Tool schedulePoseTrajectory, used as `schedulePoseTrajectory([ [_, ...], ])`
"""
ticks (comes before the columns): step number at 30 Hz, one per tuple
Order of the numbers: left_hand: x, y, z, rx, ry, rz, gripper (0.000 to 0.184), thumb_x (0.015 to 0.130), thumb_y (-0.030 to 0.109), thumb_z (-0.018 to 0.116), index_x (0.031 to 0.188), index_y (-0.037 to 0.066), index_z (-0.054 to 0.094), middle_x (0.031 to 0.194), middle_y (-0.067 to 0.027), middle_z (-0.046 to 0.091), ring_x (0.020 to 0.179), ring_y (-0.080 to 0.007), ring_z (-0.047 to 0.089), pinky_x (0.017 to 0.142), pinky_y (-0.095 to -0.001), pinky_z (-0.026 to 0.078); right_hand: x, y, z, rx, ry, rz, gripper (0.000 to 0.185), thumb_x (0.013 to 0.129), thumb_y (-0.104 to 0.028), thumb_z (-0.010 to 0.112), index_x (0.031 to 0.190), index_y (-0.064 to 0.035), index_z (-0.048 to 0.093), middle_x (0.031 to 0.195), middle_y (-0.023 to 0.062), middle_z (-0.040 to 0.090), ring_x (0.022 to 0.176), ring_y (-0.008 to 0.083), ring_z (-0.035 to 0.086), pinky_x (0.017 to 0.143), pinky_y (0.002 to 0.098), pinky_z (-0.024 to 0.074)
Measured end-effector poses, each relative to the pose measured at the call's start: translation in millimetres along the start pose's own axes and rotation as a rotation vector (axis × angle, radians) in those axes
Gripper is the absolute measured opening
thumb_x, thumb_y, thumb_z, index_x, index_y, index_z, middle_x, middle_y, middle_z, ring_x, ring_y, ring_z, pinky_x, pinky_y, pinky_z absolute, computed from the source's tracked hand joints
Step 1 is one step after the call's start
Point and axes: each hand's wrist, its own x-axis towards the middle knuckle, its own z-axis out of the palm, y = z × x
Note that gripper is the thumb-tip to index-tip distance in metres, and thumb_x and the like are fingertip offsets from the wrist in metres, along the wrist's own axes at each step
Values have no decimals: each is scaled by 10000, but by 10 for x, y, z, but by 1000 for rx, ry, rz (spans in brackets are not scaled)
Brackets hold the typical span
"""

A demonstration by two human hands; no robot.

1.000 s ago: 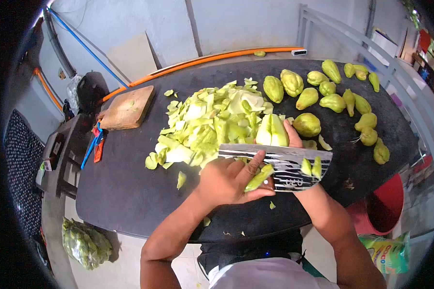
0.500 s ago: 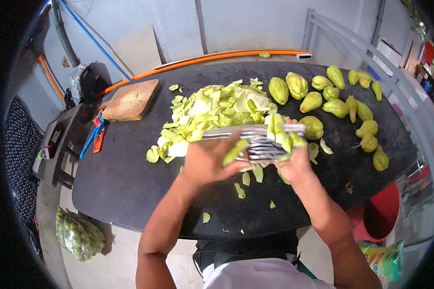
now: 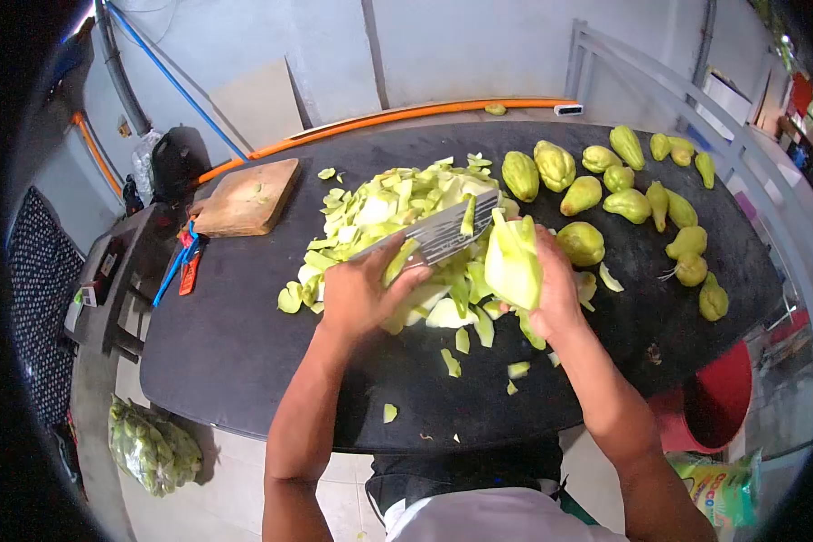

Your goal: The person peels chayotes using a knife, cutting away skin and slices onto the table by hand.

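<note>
My left hand [image 3: 363, 287] is closed around the handle of a broad knife [image 3: 443, 233], whose shiny blade points up and to the right. A strip of green peel [image 3: 468, 217] clings to the blade. In my right hand [image 3: 556, 287] is a chayote [image 3: 515, 264] with pale, cut faces turned toward me, its top close to the blade's tip. Beneath and behind both hands spreads a heap of cut chayote pieces and peel [image 3: 370, 203]. Several scraps [image 3: 450, 362] lie on the black table [image 3: 244, 352] nearer to me.
Whole chayotes [image 3: 627, 206] are scattered across the right side of the table. A wooden chopping board [image 3: 248, 197] lies at the back left, beside an orange-and-blue tool [image 3: 188, 262]. A red bin [image 3: 718, 397] stands below the right edge; a filled plastic bag [image 3: 154, 443] sits on the floor left.
The knife has swung from lying level across the chayote to slanting up and right, its tip farther back. The chayote has turned in my right hand, showing a broad pale face.
</note>
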Motion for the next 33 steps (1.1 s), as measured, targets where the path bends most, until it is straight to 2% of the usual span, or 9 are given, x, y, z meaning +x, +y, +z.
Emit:
schedulePoseTrajectory([
  [2,-9,35,-10,10,10,-23,619,858,508,726,1280,59,671,851,-168,738,735,-272,735,690,-362,560,72,25,-31,-172,42,-162,429,922,-227,705,1295,-59,573,1176,76,629,1051,142,611,906,284,511],
  [5,-22,72,-10,-17,39,-82,583,878,441,737,1302,48,657,833,-149,747,739,-223,737,716,-329,551,125,-44,-145,-844,88,-516,581,810,-162,798,1324,-54,550,1210,96,616,1102,171,598,942,337,502],
  [6,-21,79,-14,-34,35,-110,581,878,432,739,1304,47,655,844,-148,749,751,-216,738,724,-326,551,138,-66,-169,-1012,142,-606,617,776,-116,810,1328,-59,540,1167,109,630,1059,185,625,917,310,514],
  [9,-34,166,-92,-29,5,-115,570,872,385,759,1307,33,650,890,-145,758,797,-192,740,765,-315,551,192,-146,-215,-443,108,-236,563,789,-134,794,1294,-72,554,1088,112,650,941,190,664,795,325,560],
  [11,-47,191,-72,-31,27,-30,570,869,369,765,1306,23,648,893,-145,759,800,-191,740,772,-316,551,147,-237,-276,73,-93,86,428,890,-336,663,1244,-110,581,942,76,651,757,200,669,553,379,541],
  [13,-51,204,-81,-57,35,-16,569,870,347,767,1310,9,640,895,-157,757,812,-192,742,775,-317,552,72,-285,-170,233,-92,107,535,916,-469,598,1312,-112,557,956,58,643,792,221,669,533,388,525],
  [16,-60,191,-73,-111,44,-22,573,868,329,771,1310,-9,634,903,-173,756,835,-192,741,787,-317,554,53,-273,-187,224,-189,50,658,932,-545,538,1441,-137,453,1172,63,603,895,246,649,552,408,526],
  [19,-68,181,-40,-147,59,-34,611,839,458,765,1271,39,662,1007,-219,734,904,-337,738,777,-386,582,39,-267,-164,193,-264,-11,687,935,-546,535,1471,-134,410,1214,76,579,913,259,645,557,409,527],
  [33,-68,258,-49,-164,34,-38,605,847,436,757,1264,9,663,1030,-230,728,942,-338,733,825,-386,572,34,-262,-154,112,-287,-93,715,914,-499,589,1469,-93,391,1209,118,563,937,291,651,566,399,564],
])
